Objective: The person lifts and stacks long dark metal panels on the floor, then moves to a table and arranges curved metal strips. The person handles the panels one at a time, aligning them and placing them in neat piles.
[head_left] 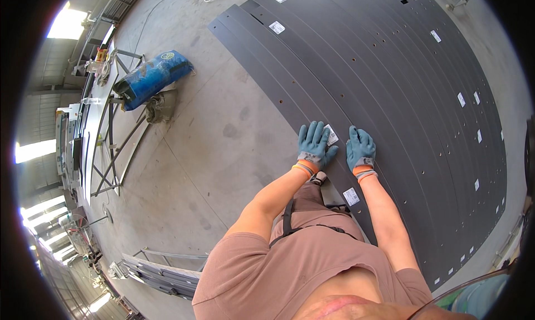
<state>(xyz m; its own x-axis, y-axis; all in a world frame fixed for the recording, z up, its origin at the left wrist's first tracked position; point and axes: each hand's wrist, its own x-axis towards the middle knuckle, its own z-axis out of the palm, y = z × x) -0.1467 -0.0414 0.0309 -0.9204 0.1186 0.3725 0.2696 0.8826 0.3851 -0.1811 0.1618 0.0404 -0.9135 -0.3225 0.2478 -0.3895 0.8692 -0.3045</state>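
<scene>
Both my hands wear blue-grey coated gloves with orange cuffs and rest on long dark grey metal panels (390,169) laid side by side. My left hand (316,145) lies with its fingers stretched out at the near left edge of the outermost panel. Beside its fingers is a white label (331,134), partly bordered by the glove. A short way to the right, my right hand (361,148) lies on the panels near a seam, its fingers slightly bent and nothing visible in them. Another white label (351,196) sits closer to my body, between my forearms.
More white labels (277,27) and small holes dot the panels. On the left, a blue sack (153,79) lies on a metal frame (114,147) above the concrete floor (223,130). Stacked long profiles (161,275) stand at lower left. My shoe (319,178) is beside the panel edge.
</scene>
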